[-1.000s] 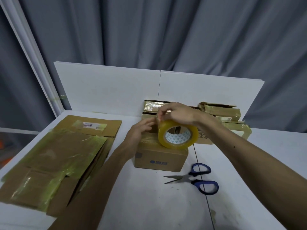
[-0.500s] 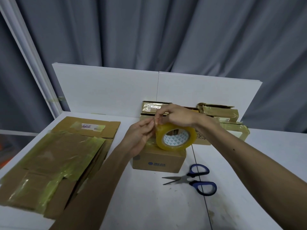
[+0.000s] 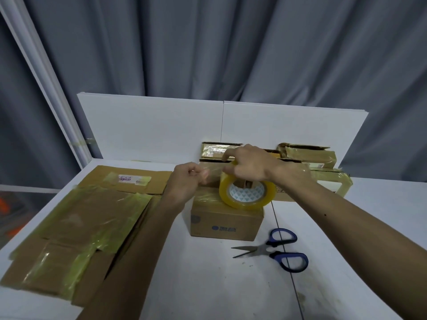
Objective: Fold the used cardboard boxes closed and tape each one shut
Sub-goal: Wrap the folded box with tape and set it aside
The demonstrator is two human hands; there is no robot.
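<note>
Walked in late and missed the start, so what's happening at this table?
A person is taping a small cardboard box. The right hand grips the tape roll over the box top, while the left hand pinches the free tape end, a short strip drawn out between them. Scissors lie untouched on the table beside the box.

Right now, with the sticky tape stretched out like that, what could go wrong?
The left hand pinches a loose strip of tape stretched from the tape roll in the right hand; it could fold over and stick to itself or to fingers.
Neither hand holds the small box, so it may slide when the tape goes on.
The scissors lie with blades apart beside the arms; a careless reach could get nicked.
</note>
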